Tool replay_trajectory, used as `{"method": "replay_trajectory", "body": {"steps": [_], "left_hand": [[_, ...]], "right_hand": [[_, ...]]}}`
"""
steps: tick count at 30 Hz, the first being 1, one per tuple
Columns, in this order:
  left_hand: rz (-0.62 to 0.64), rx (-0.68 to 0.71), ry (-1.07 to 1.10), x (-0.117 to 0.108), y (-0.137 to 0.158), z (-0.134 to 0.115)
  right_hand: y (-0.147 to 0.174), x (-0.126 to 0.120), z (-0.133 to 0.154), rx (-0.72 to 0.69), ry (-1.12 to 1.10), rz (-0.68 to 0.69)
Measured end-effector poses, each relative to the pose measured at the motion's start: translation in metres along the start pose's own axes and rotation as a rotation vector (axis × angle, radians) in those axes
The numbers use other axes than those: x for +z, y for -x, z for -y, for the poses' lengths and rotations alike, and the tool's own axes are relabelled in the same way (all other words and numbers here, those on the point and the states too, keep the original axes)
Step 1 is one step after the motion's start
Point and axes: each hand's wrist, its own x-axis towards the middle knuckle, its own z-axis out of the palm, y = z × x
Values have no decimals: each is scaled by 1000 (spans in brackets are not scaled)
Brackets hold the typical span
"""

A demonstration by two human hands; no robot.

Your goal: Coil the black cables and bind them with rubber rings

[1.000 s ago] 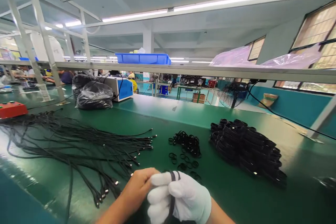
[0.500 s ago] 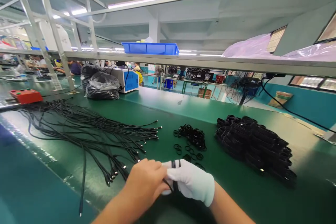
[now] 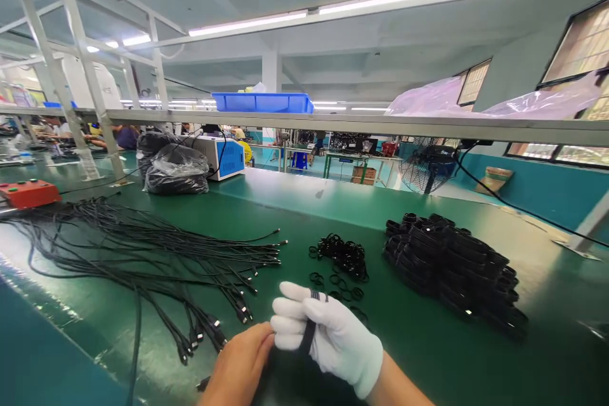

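My right hand [image 3: 328,336], in a white glove, has its thumb and fingers closed around a folded length of black cable [image 3: 308,336]. Thin black bands [image 3: 320,295] circle its index finger. Bare, my left hand [image 3: 243,355] is beside the gloved fingertips with its fingers curled together; what they grip, if anything, is hidden. A black cable end shows near the left wrist. Past the hands lie loose black bands [image 3: 342,255], some in a heap and several scattered. Long loose black cables [image 3: 157,247] with metal-tipped plugs spread over the left side.
Coiled black cables [image 3: 451,266] are piled at the right of the green table [image 3: 285,203]. Further back stand a black plastic bag [image 3: 176,168] and a blue-and-white machine [image 3: 228,157]. A red control box [image 3: 29,193] is at far left. Overhead, a shelf holds a blue tray [image 3: 261,103].
My left hand has drawn back left and down from the gloved hand. The right hand's fingers show more plainly around the cable. The view has shifted slightly.
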Motion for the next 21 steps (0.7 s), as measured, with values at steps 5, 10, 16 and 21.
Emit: {"method": "replay_trajectory", "body": {"steps": [5,10,16,21], "left_hand": [[-39,-26,-498,15,23,-13],[2,183,-674,15,22,-33],[72,384,-515,-45,-1,-34],[306,350,-150,-67,-18,-21]], "right_hand": [[-2,-13,-2,-61,-39,-301],[1,-16,-11,21,114,-447],[1,-6,-26,218,112,-201],[5,-2,-38,383,40,-55]]}}
